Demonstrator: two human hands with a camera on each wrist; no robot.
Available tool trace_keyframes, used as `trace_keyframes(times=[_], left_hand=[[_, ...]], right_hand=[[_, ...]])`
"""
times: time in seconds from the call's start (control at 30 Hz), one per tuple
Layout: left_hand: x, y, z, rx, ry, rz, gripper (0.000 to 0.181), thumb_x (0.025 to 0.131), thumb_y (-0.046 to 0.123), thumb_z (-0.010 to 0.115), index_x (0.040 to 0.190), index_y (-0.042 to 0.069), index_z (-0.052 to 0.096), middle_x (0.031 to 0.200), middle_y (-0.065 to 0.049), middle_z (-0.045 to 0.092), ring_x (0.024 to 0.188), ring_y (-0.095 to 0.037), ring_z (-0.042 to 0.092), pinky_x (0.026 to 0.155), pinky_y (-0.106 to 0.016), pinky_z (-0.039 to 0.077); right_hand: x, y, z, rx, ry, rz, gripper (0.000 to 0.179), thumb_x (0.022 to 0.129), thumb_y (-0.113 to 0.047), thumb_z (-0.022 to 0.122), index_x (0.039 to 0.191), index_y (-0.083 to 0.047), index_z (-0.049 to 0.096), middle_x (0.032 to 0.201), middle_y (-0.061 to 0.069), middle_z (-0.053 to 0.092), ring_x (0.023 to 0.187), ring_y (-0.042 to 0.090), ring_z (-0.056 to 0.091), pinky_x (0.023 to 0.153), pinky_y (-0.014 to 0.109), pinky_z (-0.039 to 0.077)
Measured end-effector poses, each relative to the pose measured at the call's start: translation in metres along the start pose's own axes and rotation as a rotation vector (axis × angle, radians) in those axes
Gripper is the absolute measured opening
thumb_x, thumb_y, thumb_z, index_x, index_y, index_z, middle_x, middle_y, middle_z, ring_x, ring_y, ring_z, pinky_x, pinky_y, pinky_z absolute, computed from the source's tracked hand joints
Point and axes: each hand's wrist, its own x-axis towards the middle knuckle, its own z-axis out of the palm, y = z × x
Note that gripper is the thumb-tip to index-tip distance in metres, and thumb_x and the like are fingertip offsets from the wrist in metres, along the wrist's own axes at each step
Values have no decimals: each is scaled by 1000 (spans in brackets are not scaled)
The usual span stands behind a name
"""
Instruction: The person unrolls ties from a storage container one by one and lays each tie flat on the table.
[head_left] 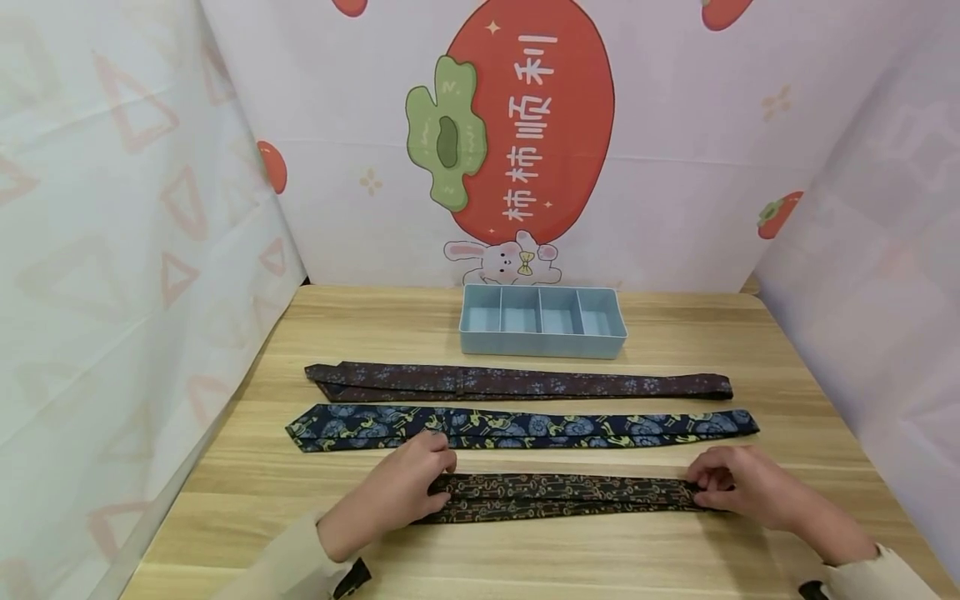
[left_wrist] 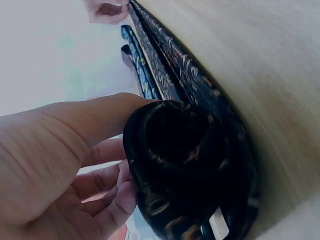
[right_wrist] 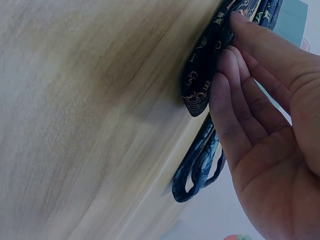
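Note:
A black necktie with a small brownish print (head_left: 562, 497) is stretched sideways near the table's front. My left hand (head_left: 412, 483) pinches its left end; in the left wrist view that end of the tie (left_wrist: 170, 145) curls round in a roll beside the thumb. At the other end my right hand (head_left: 750, 483) holds the tie between thumb and fingers, and the tip (right_wrist: 196, 95) sticks out past them. Just behind lies a navy necktie with blue and yellow figures (head_left: 525, 425), folded lengthwise. Farther back is a dark maroon floral necktie (head_left: 525, 382), also folded.
A light blue tray with several compartments (head_left: 543, 344) stands at the back of the wooden table (head_left: 570, 558). A printed cloth (head_left: 675, 208) hangs behind the table, and white cloths rise at the left (head_left: 112, 333) and right (head_left: 862, 250).

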Motion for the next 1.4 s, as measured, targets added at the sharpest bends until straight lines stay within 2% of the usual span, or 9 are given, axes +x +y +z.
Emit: trace_keyframes(times=[0.13, 0.37, 0.53, 0.63, 0.77, 1.0, 1.13, 1.23, 1.4], left_hand=[[-7, -6, -3, -4, 8, -8, 25, 82, 24, 92, 99, 15, 74, 95, 4, 63, 87, -11, 55, 72, -26, 54], [-27, -14, -16, -80, -12, -49, 27, 81, 19, 90, 104, 13, 77, 99, 4, 63, 93, -13, 58, 77, -30, 58], [-40, -19, -24, -141, -25, -97, 29, 82, 16, 88, 109, 12, 78, 98, 7, 58, 89, -9, 51, 72, -27, 50], [-47, -23, -26, -154, -3, -114, 30, 82, 16, 88, 110, 12, 79, 98, 8, 57, 87, -7, 49, 71, -26, 48], [-56, -32, -27, -157, 54, -107, 31, 80, 16, 89, 109, 13, 79, 98, 8, 61, 85, -5, 53, 70, -25, 52], [-72, -47, -24, -309, 63, -161, 31, 83, 16, 88, 112, 15, 77, 100, 12, 63, 87, 2, 58, 74, -23, 58], [-72, -47, -24, -337, 79, -144, 30, 85, 16, 87, 113, 15, 76, 103, 12, 64, 90, 1, 61, 79, -24, 60], [-66, -42, -25, -319, 97, -107, 28, 86, 17, 86, 112, 14, 76, 102, 10, 65, 89, -1, 62, 79, -23, 60], [-45, -16, -27, -290, 123, -54, 25, 88, 14, 84, 110, 8, 77, 99, 3, 67, 87, -7, 64, 78, -22, 60]], right_hand=[[-2, 1, -2, -1, -10, 34, 20, 85, -13, 88, 102, -11, 78, 87, -12, 69, 74, -8, 58, 60, 21, 54], [-5, 7, -3, -9, 18, 27, 20, 83, -12, 89, 99, -11, 78, 85, -13, 69, 73, -8, 58, 58, 22, 54], [-7, 12, -2, -18, 42, -2, 22, 81, -10, 90, 99, -10, 78, 83, -6, 70, 72, -9, 57, 57, 21, 53], [-8, 15, -2, -29, 57, -29, 22, 81, -9, 91, 98, -10, 78, 82, -3, 70, 73, -10, 57, 57, 21, 53], [-8, 17, -2, -36, 72, -52, 22, 80, -9, 91, 97, -11, 77, 82, -4, 70, 72, -10, 57, 56, 20, 52], [-8, 18, -3, -34, 72, -61, 22, 79, -7, 91, 96, -11, 77, 82, -9, 70, 72, -10, 57, 56, 20, 52], [-7, 18, -4, -34, 69, -59, 22, 80, -9, 91, 97, -11, 77, 82, -7, 70, 72, -10, 57, 56, 20, 52], [-7, 17, -5, -31, 55, -45, 21, 81, -9, 91, 97, -10, 77, 82, -8, 70, 72, -10, 57, 56, 21, 52], [-7, 16, -5, -37, 58, -59, 21, 80, -9, 91, 96, -10, 78, 81, -8, 70, 71, -10, 57, 55, 20, 52]])
